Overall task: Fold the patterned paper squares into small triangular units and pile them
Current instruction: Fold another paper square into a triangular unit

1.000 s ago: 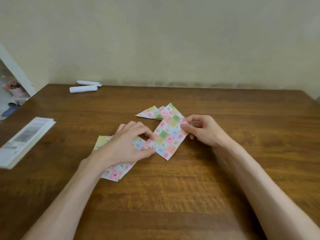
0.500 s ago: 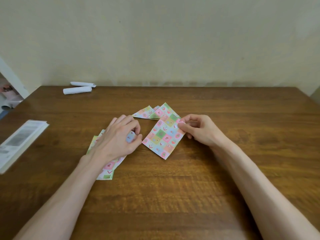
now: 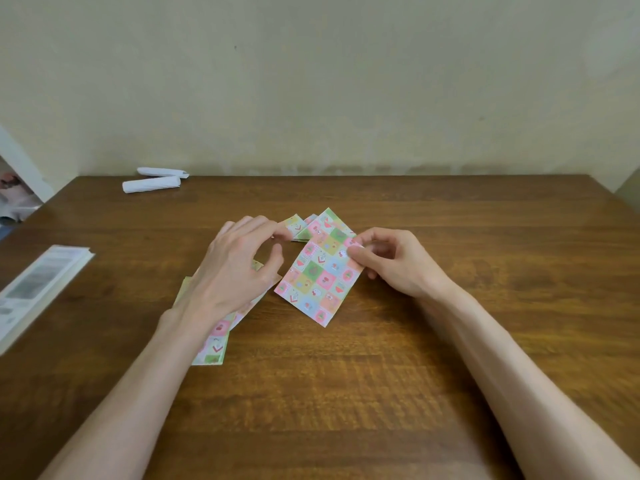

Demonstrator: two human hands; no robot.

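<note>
Head view: right hand (image 3: pixel 391 263) pinches the right edge of a pastel checkered paper rectangle (image 3: pixel 320 271) between thumb and forefinger, other fingers curled; paper lies tilted on the brown wooden desk (image 3: pixel 346 393), far corner overlapping the small pile of folded patterned triangles (image 3: pixel 301 227). Left hand (image 3: pixel 239 268) hovers palm-down, fingers loosely spread and holding nothing, over a stack of unfolded patterned paper sheets (image 3: pixel 214 344) (mostly hidden under hand and wrist). Both forearms bare, reaching in from the near edge. Two white rolled paper tubes (image 3: pixel 152 180) at the far left of the desk. White printed booklet (image 3: pixel 38 289) at the left edge; text too blurred to read.
</note>
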